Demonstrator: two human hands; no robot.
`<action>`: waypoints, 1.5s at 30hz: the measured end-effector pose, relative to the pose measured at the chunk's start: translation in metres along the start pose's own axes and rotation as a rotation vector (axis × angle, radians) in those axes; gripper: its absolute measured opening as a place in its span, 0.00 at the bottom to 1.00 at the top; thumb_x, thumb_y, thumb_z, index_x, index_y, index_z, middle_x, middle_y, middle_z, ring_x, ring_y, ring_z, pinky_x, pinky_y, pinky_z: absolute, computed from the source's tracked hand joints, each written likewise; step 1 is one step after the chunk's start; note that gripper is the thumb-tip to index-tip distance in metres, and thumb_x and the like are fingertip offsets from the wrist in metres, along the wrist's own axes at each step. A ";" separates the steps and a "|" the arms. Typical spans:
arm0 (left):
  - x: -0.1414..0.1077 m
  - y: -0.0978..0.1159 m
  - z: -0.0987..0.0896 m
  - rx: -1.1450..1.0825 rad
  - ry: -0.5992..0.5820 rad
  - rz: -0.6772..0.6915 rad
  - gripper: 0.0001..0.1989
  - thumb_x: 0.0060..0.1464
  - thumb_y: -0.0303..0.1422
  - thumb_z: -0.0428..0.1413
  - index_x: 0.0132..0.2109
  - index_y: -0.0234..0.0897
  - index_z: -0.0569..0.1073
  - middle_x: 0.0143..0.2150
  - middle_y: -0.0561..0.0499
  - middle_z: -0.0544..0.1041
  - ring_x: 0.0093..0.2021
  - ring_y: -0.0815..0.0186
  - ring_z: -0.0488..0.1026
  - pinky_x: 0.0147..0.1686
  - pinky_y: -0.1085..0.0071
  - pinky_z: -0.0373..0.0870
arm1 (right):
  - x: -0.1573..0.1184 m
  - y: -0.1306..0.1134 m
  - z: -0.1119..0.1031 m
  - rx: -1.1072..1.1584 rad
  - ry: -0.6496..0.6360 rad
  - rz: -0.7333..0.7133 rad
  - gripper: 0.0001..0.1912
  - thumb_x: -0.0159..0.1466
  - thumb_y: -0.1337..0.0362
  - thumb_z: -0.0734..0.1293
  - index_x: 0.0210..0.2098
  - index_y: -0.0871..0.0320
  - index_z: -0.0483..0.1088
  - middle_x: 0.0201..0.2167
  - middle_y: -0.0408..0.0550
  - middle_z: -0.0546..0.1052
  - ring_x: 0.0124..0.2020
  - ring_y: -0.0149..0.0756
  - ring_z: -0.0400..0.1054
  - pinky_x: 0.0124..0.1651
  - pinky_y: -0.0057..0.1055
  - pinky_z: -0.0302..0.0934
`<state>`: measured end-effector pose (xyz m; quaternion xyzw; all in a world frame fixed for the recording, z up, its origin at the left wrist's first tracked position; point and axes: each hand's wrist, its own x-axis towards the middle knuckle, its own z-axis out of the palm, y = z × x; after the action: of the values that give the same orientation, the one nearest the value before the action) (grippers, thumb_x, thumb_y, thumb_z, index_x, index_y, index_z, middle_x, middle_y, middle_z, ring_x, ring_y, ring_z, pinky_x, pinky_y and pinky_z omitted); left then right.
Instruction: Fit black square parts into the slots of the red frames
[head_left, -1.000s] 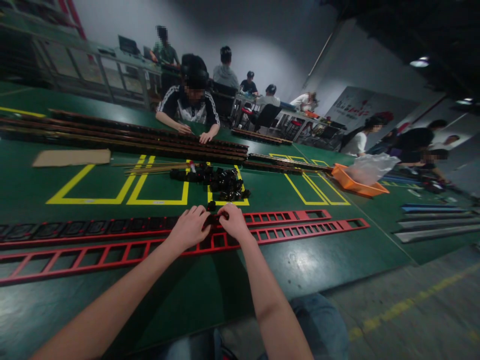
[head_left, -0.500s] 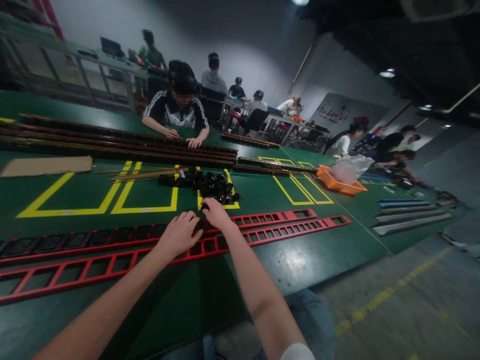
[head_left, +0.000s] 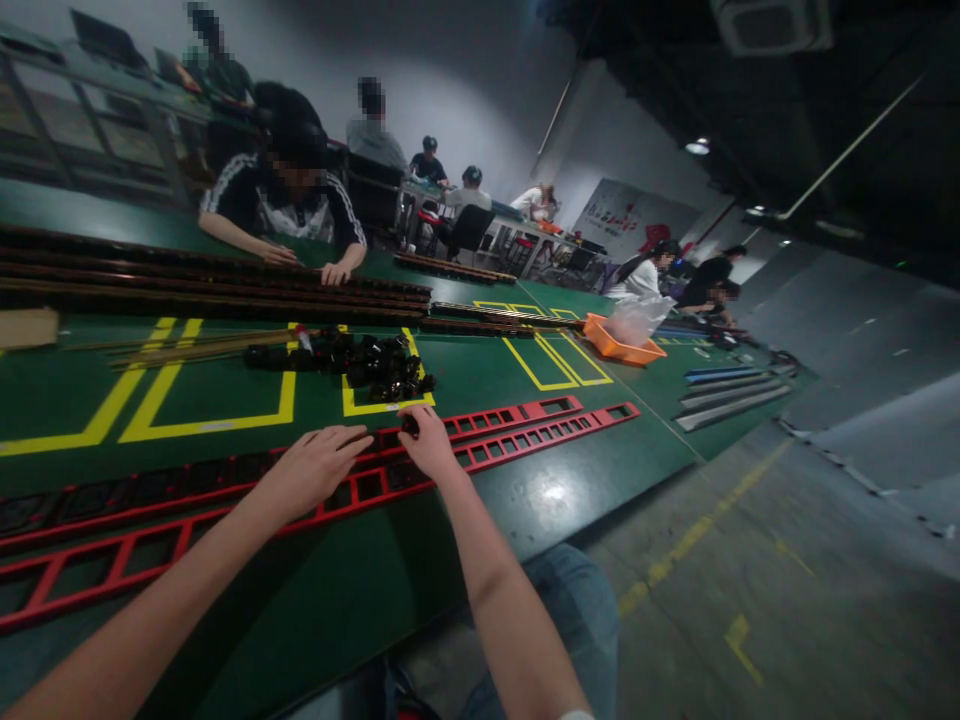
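Note:
My right hand (head_left: 429,440) is closed, thumb and fingers around a small black part (head_left: 409,425), just over the rear red ladder-like frame (head_left: 532,410). Beside it to the left, my left hand (head_left: 322,465) stretches its fingers out above the two frames; nothing shows in it. Square black parts (head_left: 97,500) fill the left openings of the rear frame. The front red frame (head_left: 118,565) has bare openings along its visible length, though my left hand and forearm cover some of it. A pile of small black parts (head_left: 382,370) lies just beyond my hands.
Long dark rails (head_left: 225,285) lie across the table, with a co-worker's hands (head_left: 341,270) behind them. Thin brownish strips (head_left: 202,345) and cardboard (head_left: 26,328) lie at left. An orange bin (head_left: 622,348) holding a plastic bag and several grey strips (head_left: 735,395) are at right.
The view has swung right, so the scene sits further left. My left hand has drawn away from my right, widening the gap between them. The right hand stays at the rear frame.

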<state>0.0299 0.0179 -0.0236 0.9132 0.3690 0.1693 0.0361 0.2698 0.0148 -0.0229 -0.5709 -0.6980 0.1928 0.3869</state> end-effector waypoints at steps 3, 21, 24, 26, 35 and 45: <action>0.003 -0.004 0.004 -0.044 -0.011 0.054 0.22 0.66 0.34 0.45 0.61 0.43 0.74 0.65 0.46 0.73 0.62 0.54 0.70 0.59 0.55 0.65 | 0.000 -0.001 -0.001 0.052 -0.010 0.025 0.23 0.59 0.72 0.69 0.53 0.53 0.68 0.48 0.46 0.76 0.51 0.38 0.72 0.59 0.38 0.66; 0.025 0.035 0.001 0.030 0.034 -0.204 0.18 0.65 0.36 0.50 0.58 0.36 0.73 0.53 0.41 0.74 0.53 0.52 0.68 0.51 0.56 0.66 | -0.003 -0.001 -0.005 0.114 -0.125 0.027 0.19 0.57 0.67 0.73 0.48 0.55 0.74 0.45 0.46 0.79 0.42 0.35 0.70 0.49 0.34 0.64; 0.026 0.035 0.000 0.032 0.029 -0.209 0.17 0.66 0.36 0.51 0.58 0.37 0.73 0.53 0.41 0.74 0.53 0.53 0.68 0.51 0.57 0.65 | -0.002 -0.002 -0.006 0.085 -0.127 0.008 0.20 0.57 0.69 0.72 0.49 0.56 0.74 0.45 0.46 0.78 0.39 0.34 0.68 0.47 0.33 0.64; 0.026 0.036 -0.001 0.048 0.030 -0.204 0.17 0.66 0.36 0.50 0.58 0.37 0.73 0.53 0.41 0.74 0.53 0.53 0.68 0.50 0.57 0.65 | -0.001 -0.002 -0.007 0.051 -0.133 -0.014 0.20 0.57 0.70 0.72 0.49 0.56 0.75 0.44 0.46 0.77 0.37 0.33 0.67 0.46 0.33 0.64; 0.025 0.035 -0.001 0.045 0.038 -0.191 0.21 0.66 0.36 0.50 0.63 0.36 0.69 0.54 0.40 0.74 0.54 0.53 0.67 0.51 0.56 0.66 | -0.002 0.001 -0.006 0.065 -0.144 -0.151 0.21 0.58 0.72 0.70 0.51 0.56 0.76 0.46 0.48 0.74 0.47 0.37 0.69 0.54 0.37 0.66; 0.025 0.035 0.000 -0.036 0.061 -0.145 0.22 0.65 0.32 0.49 0.64 0.37 0.67 0.60 0.41 0.73 0.59 0.53 0.68 0.56 0.55 0.66 | -0.002 0.001 -0.004 0.021 -0.077 -0.132 0.27 0.54 0.79 0.60 0.48 0.56 0.76 0.45 0.48 0.72 0.42 0.35 0.69 0.50 0.34 0.68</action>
<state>0.0696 0.0097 -0.0099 0.8777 0.4319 0.2006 0.0534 0.2741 0.0125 -0.0216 -0.5118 -0.7463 0.1963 0.3776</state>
